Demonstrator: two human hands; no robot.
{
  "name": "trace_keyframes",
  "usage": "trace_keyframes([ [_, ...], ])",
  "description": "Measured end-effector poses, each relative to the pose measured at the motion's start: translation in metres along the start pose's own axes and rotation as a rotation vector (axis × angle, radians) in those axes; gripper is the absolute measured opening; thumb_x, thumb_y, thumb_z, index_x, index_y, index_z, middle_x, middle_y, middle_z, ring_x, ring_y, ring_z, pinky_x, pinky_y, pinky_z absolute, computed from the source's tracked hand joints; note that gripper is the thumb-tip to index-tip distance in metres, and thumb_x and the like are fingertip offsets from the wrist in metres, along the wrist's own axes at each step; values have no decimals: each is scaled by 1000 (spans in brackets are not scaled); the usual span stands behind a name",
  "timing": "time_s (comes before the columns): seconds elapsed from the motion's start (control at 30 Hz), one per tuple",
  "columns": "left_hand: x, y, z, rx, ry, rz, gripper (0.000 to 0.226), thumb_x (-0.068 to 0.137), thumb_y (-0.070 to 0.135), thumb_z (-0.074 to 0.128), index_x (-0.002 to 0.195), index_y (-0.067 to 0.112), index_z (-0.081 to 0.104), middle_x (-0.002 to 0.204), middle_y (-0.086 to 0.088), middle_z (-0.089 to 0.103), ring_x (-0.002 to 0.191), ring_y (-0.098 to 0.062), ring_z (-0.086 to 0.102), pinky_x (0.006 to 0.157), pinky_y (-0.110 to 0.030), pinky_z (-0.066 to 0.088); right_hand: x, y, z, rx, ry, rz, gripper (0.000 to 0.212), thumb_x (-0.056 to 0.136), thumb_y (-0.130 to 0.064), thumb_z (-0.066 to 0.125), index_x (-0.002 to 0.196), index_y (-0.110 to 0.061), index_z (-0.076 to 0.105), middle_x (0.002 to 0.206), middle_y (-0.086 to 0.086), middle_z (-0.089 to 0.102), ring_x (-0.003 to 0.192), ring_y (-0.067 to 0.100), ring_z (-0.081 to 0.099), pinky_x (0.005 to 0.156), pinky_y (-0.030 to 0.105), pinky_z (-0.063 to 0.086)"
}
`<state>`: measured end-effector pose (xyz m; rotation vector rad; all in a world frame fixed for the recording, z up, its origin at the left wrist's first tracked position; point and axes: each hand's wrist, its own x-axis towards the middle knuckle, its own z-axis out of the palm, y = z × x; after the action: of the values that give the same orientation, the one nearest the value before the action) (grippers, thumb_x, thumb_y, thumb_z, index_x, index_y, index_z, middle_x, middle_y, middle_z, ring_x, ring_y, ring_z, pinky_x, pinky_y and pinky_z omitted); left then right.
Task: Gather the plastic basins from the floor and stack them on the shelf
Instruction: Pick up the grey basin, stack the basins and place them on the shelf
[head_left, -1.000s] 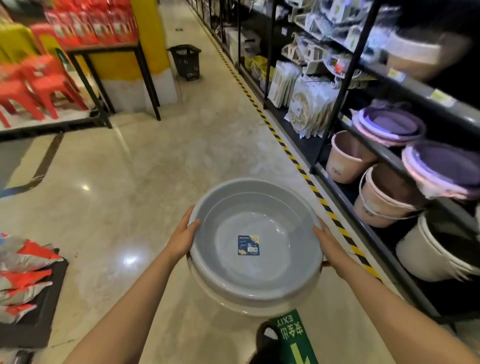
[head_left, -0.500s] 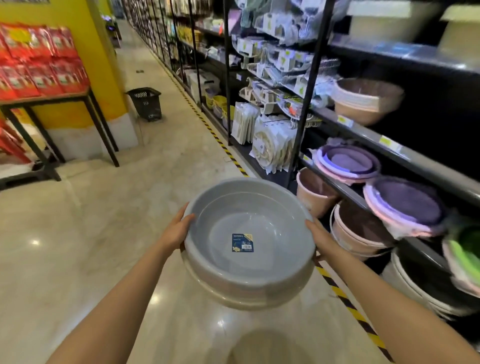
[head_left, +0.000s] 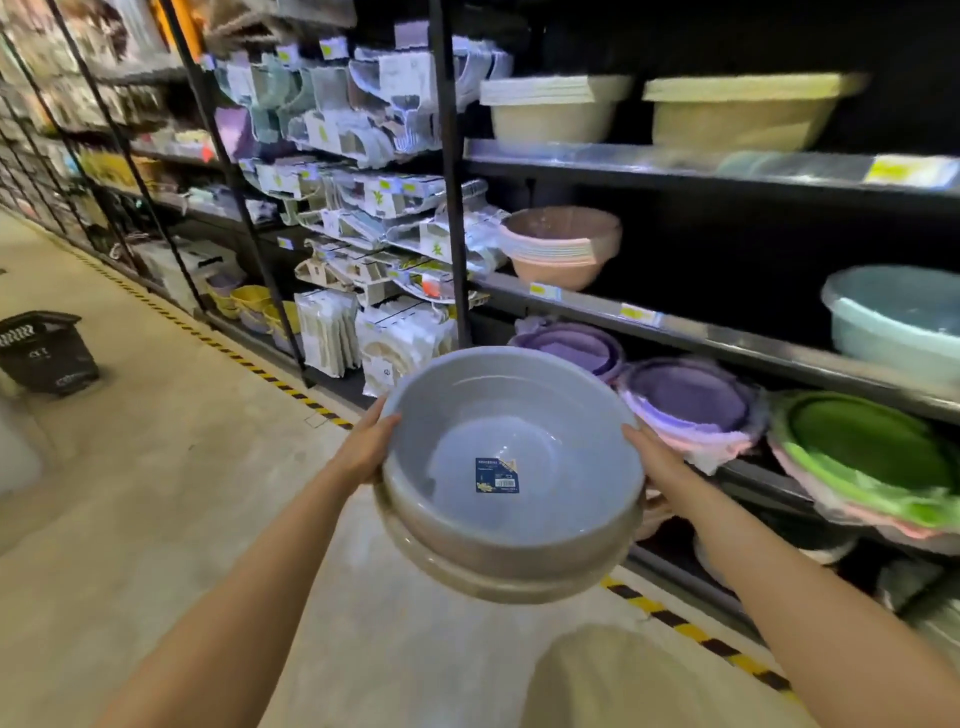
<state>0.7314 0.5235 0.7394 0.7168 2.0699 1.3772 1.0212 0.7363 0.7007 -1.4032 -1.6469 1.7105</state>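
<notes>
View swung toward shelf (head_left: 675, 332) | two nested basins (head_left: 511, 467) | left hand (head_left: 363, 449); right hand (head_left: 649, 457); fingers clasp rims

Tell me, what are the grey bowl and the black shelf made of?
The grey basin looks like smooth, slightly glossy plastic: soft light sheen inside, thin molded rim, a sticker stuck flat to it. The shelf seems to be dark painted metal, judging by its thin, straight upright posts and shiny front edge, though the blur leaves that open.

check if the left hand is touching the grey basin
Touching. The head view shows the left hand pressed against the rim of the grey basin, fingers curled on its edge with no gap.
</notes>
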Motion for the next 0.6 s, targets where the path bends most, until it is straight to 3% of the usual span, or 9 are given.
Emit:
trace_keyframes([
  [0.07,32,10,11,32,-52,6,47,95,27,41,140,39,38,136,-4,49,111,-25,51,85,-39,48,9,-7,-7,10,78,-26,31,90,-53,47,121,-56,43,132,-4,50,116,27,47,94,43,38],
  [0.1,47,14,17,48,-82,8,46,95,29,41,139,40,38,137,-4,49,114,-27,51,93,-44,47,15,-11,-12,24,139,-28,41,91,-50,47,132,-46,41,137,-1,49,121,28,47,99,43,39],
  [0.17,76,24,33,55,-150,20,45,94,30,41,138,43,40,138,-4,50,119,-29,50,100,-50,44,29,-19,-23,101,313,22,59,90,-47,54,143,-30,35,144,7,45,128,31,46,104,45,39],
  [0.2,90,32,43,53,-187,42,43,94,30,41,135,44,42,137,-4,51,120,-29,51,101,-50,44,33,-25,-30,136,396,59,63,88,-47,56,144,-30,32,143,9,46,125,33,47,100,42,40],
  [0.27,114,49,66,37,-252,114,40,95,24,41,128,44,47,134,-3,54,113,-22,55,90,-37,51,35,-39,-45,118,397,93,58,90,-50,50,144,-36,32,134,8,49,114,32,50,81,37,40],
  [0.33,135,65,90,28,-322,152,36,93,20,40,122,38,52,128,-3,58,97,-13,59,68,-21,49,40,-48,-64,82,357,80,48,95,-49,41,142,-39,35,135,7,48,112,30,47,78,36,37],
  [0.4,156,75,118,21,-412,159,40,92,20,39,129,32,50,128,-10,57,100,-23,60,70,-31,50,48,-51,-84,74,380,98,46,95,-51,38,141,-43,35,142,4,43,122,35,43,88,45,36],
  [0.5,184,91,159,-15,-443,164,46,91,17,38,134,31,47,132,-14,55,113,-36,56,89,-47,50,66,-55,-114,91,399,92,43,91,-57,38,134,-51,38,139,-2,46,116,31,44,92,51,36],
  [0.6,209,117,198,-33,-449,167,50,89,15,38,133,34,49,123,-7,61,101,-26,59,72,-34,49,88,-65,-144,82,426,79,41,84,-62,39,124,-55,43,126,-5,52,109,27,49,84,48,41],
])
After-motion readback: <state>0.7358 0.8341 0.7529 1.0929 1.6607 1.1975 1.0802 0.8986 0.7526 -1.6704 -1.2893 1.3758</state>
